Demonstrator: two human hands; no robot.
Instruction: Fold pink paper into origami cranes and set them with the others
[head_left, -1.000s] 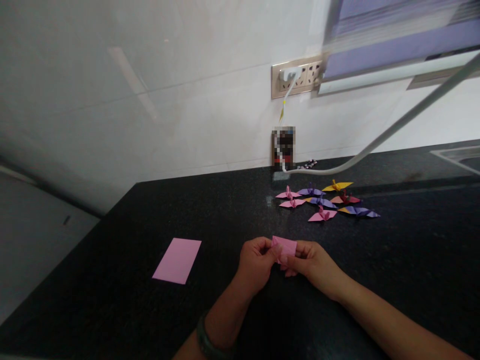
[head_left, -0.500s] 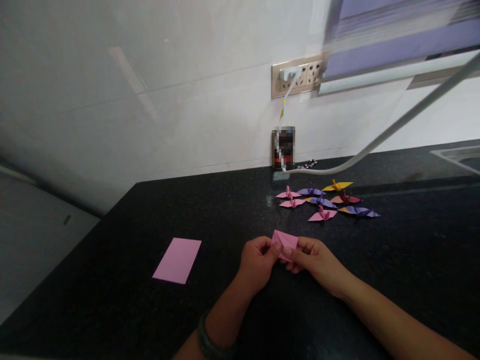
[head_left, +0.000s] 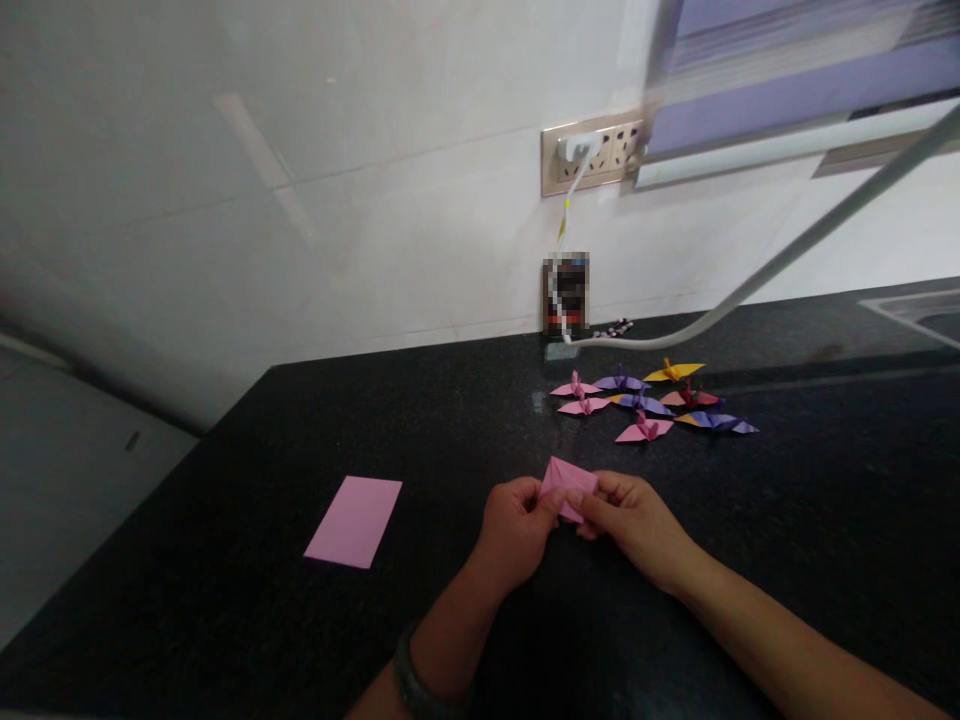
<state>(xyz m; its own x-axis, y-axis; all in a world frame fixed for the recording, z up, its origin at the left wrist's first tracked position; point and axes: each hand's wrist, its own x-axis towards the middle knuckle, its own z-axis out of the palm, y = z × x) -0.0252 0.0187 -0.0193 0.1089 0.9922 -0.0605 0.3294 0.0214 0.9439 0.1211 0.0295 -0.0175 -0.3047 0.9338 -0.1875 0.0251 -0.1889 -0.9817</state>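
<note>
A small folded piece of pink origami paper (head_left: 570, 478) is held over the counter between both hands. My left hand (head_left: 517, 520) pinches its left side, thumb on top. From the right, my right hand (head_left: 626, 510) grips the other side, its thumb pressed on the face close to the left thumb. Creases fan down from the paper's upper corner; the thumbs cover part of its lower half. The undersides of the fingers are mostly hidden. To the left lies flat pink paper (head_left: 355, 522), apart from both hands.
Several folded paper cranes, among them a pink crane (head_left: 645, 430) and a yellow crane (head_left: 674, 371), stand beyond my hands on the black counter (head_left: 225, 600). A white cable (head_left: 697, 328) runs over the back from a wall socket (head_left: 591, 155), past a blurred-out upright item (head_left: 566, 293).
The thumbs have shifted slightly on the folded pink paper, and the right fingers beneath it are more tucked in. Both hands keep their hold; the cranes and flat paper stay put.
</note>
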